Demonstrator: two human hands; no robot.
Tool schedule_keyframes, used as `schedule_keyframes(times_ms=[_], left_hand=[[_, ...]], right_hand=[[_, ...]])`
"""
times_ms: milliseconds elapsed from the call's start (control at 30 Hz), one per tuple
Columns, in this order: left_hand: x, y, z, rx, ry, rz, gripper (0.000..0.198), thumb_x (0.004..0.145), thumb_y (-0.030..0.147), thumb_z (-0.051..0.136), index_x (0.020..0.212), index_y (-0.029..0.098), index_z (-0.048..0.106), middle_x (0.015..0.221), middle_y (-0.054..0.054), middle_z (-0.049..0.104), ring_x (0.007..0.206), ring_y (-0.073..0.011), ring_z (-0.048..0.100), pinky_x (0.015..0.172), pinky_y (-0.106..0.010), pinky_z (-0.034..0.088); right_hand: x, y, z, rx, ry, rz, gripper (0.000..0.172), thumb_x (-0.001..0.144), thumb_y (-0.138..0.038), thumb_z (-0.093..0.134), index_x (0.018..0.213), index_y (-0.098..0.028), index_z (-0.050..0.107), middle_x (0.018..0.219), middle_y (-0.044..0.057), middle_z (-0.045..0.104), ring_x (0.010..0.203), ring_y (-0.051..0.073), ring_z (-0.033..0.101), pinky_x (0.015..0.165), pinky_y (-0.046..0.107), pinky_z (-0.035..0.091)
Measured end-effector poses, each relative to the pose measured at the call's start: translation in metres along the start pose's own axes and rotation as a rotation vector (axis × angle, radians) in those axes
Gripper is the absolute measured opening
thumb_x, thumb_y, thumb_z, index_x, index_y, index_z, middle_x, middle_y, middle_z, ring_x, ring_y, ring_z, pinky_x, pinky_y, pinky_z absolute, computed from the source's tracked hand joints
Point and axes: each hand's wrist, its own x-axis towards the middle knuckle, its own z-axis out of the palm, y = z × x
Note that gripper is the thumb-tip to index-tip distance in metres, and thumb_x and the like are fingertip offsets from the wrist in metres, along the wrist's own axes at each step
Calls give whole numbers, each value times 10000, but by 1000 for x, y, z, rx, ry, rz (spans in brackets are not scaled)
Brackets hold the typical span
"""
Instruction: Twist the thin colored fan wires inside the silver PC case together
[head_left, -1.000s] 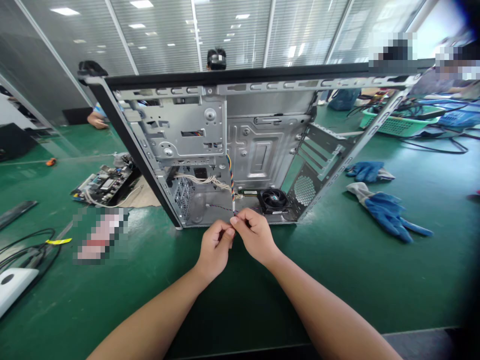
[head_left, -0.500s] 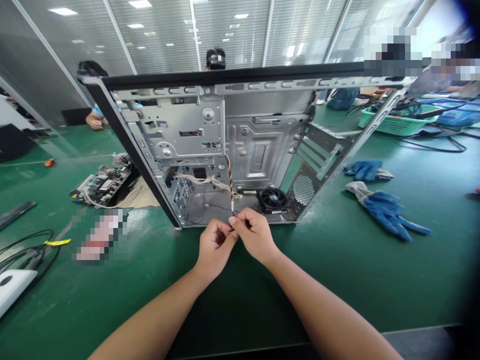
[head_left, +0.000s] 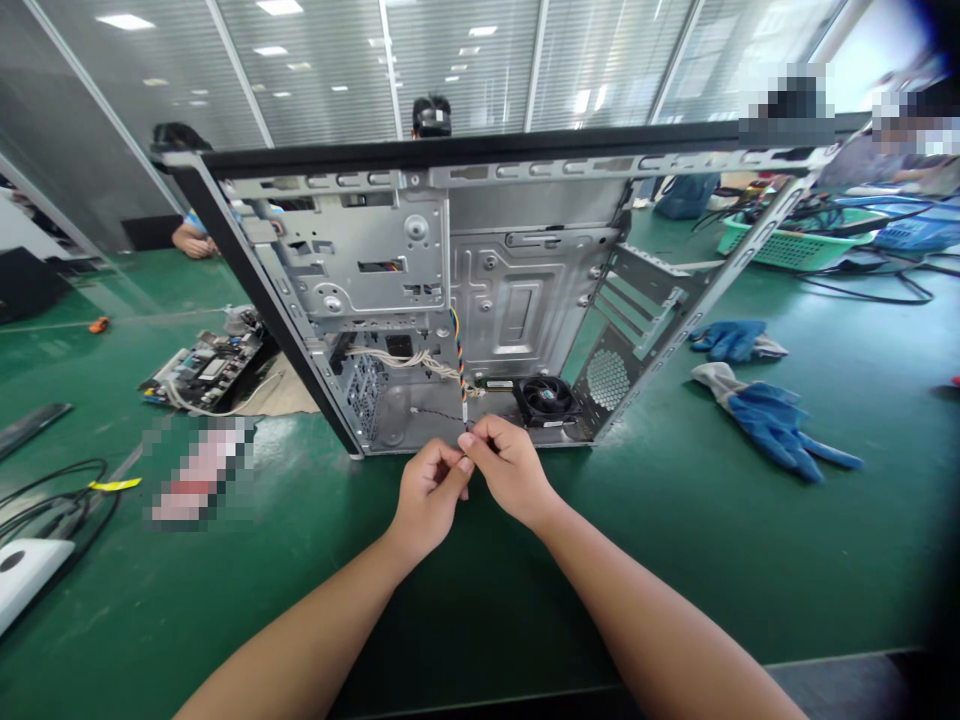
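In front of the open computer case [head_left: 397, 160] my two hands meet with their fingertips close together. My right hand [head_left: 514, 475] is closed in a pinch on a thin cable at the lower end of the multicoloured wires [head_left: 459, 345], just below their white connector [head_left: 464, 411]. My left hand [head_left: 429, 495] is pinched too, on the same cable; the fingers mostly hide that spot. A dark twisted wire [head_left: 439, 413] runs along the case floor towards my fingers. To their right, a black cooling fan [head_left: 546, 398] sits inside the case beside a memory stick [head_left: 495, 384].
Left of the case lies a circuit board [head_left: 214, 365] with parts; nearer are black cables [head_left: 56, 505] and a white box [head_left: 30, 575]. Blue gloves [head_left: 772, 420] lie to the right, with a green basket [head_left: 802, 245] of cables behind. Other people are across the table.
My left hand's fingertips have shifted slightly, and a finger now shows below the thumb. My right hand stays pinched in nearly the same place.
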Motion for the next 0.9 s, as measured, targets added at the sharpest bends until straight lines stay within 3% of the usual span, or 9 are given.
schedule_keyframes(times_ms=[300, 567, 900], left_hand=[[0, -3, -1, -33, -27, 0, 266, 862, 357, 594, 712, 176, 469, 536, 62, 455, 473, -76, 392, 479, -207, 297], [-3, -6, 2, 6, 53, 70, 248, 849, 322, 609, 699, 169, 483, 588, 53, 408, 532, -83, 343, 515, -218, 283], [-5, -6, 2, 22, 66, 69, 252, 851, 338, 606, 698, 169, 500, 570, 51, 426, 503, -80, 365, 495, -218, 284]], right_hand=[[0, 0, 1, 38, 6, -5, 294, 839, -307, 558, 593, -203, 437, 546, -53, 416, 530, 102, 384, 509, 240, 321], [-1, -3, 1, 73, -32, 31, 261, 848, -314, 559, 623, -204, 486, 550, -24, 572, 529, 115, 460, 551, 260, 375], [0, -1, 1, 37, -16, 20, 282, 833, -322, 567, 600, -200, 466, 538, -46, 437, 526, 104, 378, 509, 245, 328]])
